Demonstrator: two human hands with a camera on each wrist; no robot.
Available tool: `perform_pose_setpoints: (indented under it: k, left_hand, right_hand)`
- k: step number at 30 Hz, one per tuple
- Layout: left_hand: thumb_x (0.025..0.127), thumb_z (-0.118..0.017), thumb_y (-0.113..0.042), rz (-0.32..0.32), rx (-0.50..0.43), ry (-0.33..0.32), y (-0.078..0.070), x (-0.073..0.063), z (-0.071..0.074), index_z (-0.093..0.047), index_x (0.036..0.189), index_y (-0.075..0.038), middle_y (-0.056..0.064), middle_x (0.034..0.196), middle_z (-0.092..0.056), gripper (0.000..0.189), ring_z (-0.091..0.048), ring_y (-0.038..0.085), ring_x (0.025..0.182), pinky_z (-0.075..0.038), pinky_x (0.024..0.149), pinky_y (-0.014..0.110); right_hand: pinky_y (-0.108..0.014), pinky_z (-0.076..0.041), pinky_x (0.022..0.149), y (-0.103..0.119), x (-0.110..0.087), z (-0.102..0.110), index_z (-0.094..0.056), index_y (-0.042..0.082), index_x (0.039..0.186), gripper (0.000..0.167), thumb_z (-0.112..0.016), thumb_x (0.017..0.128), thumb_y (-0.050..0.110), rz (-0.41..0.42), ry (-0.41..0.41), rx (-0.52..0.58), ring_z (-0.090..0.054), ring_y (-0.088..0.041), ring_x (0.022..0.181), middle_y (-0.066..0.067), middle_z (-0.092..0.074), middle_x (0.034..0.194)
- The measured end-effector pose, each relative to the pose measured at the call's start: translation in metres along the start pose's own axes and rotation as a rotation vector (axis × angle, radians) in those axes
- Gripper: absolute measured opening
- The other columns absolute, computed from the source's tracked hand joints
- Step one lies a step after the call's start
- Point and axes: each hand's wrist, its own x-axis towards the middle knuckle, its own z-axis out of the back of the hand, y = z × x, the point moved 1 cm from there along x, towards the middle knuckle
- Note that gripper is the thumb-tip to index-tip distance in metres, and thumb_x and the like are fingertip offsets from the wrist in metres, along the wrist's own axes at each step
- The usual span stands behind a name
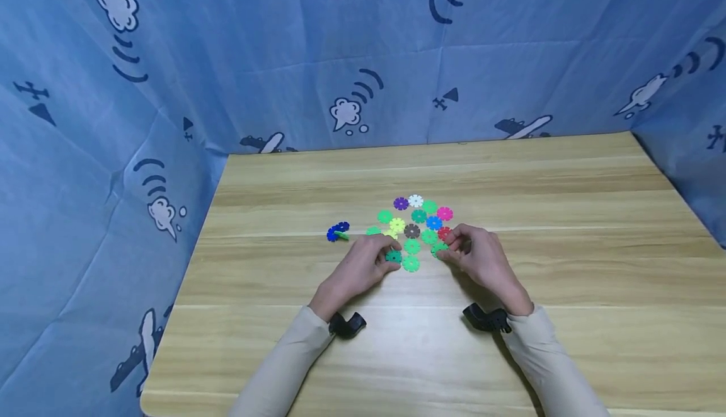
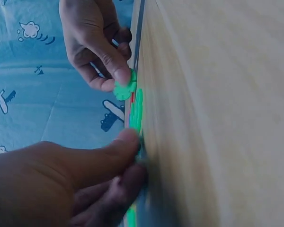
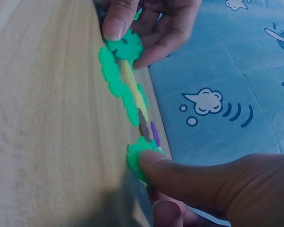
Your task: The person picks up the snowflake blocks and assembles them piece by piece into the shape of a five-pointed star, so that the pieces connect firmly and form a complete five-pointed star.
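Note:
My left hand (image 1: 360,264) pinches a teal-green notched plastic disc (image 1: 393,256) by its edge at the near left of a spread of similar discs. In the right wrist view that disc (image 3: 126,46) stands tilted up between thumb and fingers. Opposite, my right hand (image 1: 481,258) grips another green disc (image 1: 439,249) between thumb and fingertips; the left wrist view shows this disc (image 2: 125,87) tilted, partly covered by the thumb. Between the hands lie loose green discs (image 1: 411,246), a brown disc (image 1: 411,231) and a red disc (image 1: 444,233) beside the right fingers.
Behind the hands lie purple (image 1: 401,203), white (image 1: 416,201), pink (image 1: 445,213) and blue (image 1: 433,223) discs, flat on the wooden table (image 1: 272,278). Left of them sits a small cluster of joined dark blue discs (image 1: 333,234) with a green one. A blue patterned curtain (image 1: 391,51) hangs behind.

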Motion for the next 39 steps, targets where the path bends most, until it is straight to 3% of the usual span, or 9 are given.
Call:
perform_pose_setpoints:
  k: [4,8,16,27,39]
  left_hand:
    - [0.093,-0.078,-0.008,0.011,-0.098,-0.064,0.001,0.0,0.001,-0.077,0.111,-0.004,0.006,0.092,-0.076,0.018,-0.068,0.008,0.077,-0.057,0.071,0.016]
    - [0.092,-0.078,-0.005,-0.021,-0.165,-0.156,0.0,-0.001,0.003,-0.077,0.099,-0.003,0.009,0.092,-0.078,0.007,-0.074,0.014,0.078,-0.059,0.072,0.016]
    - [0.091,-0.079,-0.004,-0.098,-0.185,-0.244,-0.003,-0.005,0.002,-0.077,0.096,-0.003,0.008,0.092,-0.076,0.005,-0.076,0.017,0.084,-0.061,0.077,0.015]
    - [0.093,-0.078,-0.006,-0.166,-0.17,-0.247,-0.007,-0.006,0.001,-0.077,0.098,-0.004,0.007,0.094,-0.077,0.005,-0.077,0.017,0.086,-0.06,0.079,0.014]
    - [0.093,-0.078,-0.006,-0.186,-0.136,-0.243,-0.008,-0.006,0.003,-0.079,0.098,-0.006,0.005,0.093,-0.077,0.005,-0.076,0.016,0.085,-0.06,0.078,0.013]
  right_hand:
    - [-0.021,-0.047,0.057,0.002,0.001,0.0,-0.072,0.004,0.093,0.02,-0.086,0.087,0.017,-0.015,0.049,0.046,-0.059,-0.015,0.067,-0.008,-0.072,0.082]
    - [-0.023,-0.048,0.052,0.006,0.0,-0.003,-0.073,0.005,0.093,0.02,-0.082,0.092,0.023,-0.031,0.119,0.154,-0.059,-0.016,0.063,-0.011,-0.073,0.084]
    - [-0.03,-0.056,0.052,0.012,-0.003,-0.013,-0.071,-0.004,0.106,0.023,-0.07,0.1,0.018,-0.089,0.256,0.422,-0.063,-0.016,0.061,-0.021,-0.076,0.091]
    - [-0.029,-0.052,0.048,0.011,-0.003,-0.016,-0.072,-0.003,0.103,0.021,-0.069,0.101,0.018,-0.032,0.255,0.464,-0.06,-0.015,0.058,-0.025,-0.075,0.09]
    - [-0.028,-0.051,0.048,0.012,-0.002,-0.016,-0.07,-0.003,0.102,0.02,-0.068,0.102,0.016,-0.021,0.258,0.471,-0.058,-0.015,0.058,-0.024,-0.073,0.089]
